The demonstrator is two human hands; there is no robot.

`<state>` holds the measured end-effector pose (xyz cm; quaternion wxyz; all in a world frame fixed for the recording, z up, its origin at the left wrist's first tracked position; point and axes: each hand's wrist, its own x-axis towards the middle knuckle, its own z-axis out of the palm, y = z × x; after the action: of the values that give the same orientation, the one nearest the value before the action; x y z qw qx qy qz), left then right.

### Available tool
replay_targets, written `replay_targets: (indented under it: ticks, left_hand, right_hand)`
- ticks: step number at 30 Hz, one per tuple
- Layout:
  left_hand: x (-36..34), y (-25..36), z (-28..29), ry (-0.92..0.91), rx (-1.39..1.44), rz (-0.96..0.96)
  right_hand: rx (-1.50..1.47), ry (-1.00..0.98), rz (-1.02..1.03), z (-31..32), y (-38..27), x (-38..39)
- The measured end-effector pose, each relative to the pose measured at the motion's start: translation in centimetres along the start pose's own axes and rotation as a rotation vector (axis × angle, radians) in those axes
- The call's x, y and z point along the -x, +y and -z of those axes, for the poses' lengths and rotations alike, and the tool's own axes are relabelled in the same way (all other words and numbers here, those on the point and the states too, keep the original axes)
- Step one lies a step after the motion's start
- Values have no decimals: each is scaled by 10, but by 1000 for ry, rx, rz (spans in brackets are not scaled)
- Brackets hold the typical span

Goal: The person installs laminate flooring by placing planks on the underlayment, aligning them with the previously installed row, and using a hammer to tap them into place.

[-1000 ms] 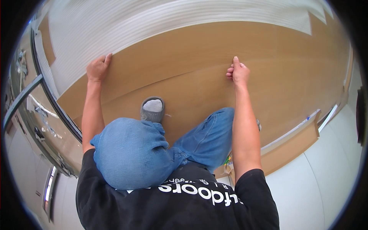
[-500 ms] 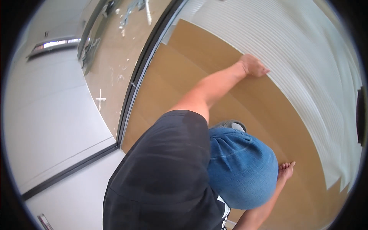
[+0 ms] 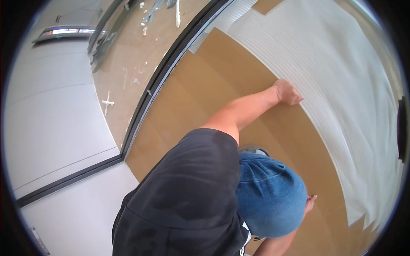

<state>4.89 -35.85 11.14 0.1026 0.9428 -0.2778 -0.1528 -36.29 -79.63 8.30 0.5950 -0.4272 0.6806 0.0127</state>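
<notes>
Knee (image 3: pixel 271 196) beside right fingers (image 3: pixel 314 198), white sheeting (image 3: pixel 311 51) beyond

This place looks like a room under renovation, not finished inside; whether it belongs to a home or an office, I cannot say. Brown wood-look boards (image 3: pixel 171 106) cover one part of the floor, and beside them a white ribbed sheet (image 3: pixel 307 51) lies uncovered and wrinkled. Beyond a dark frame (image 3: pixel 70 180), a tan surface (image 3: pixel 128 47) carries white smears, a cross-shaped white mark (image 3: pixel 107 103) and grey scraps (image 3: pixel 102 53), next to pale, seamed panels (image 3: pixel 55 115).
</notes>
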Motion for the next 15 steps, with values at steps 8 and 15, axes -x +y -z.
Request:
replay_targets:
  ticks: [8, 15]
  left_hand:
    - [2, 3, 4, 107, 25, -60]
    - [-16, -19, -27, 236, -210, -202]
  right_hand:
    - [20, -114, 96, 15, -4, 3]
    - [-116, -11, 15, -40, -9, 37]
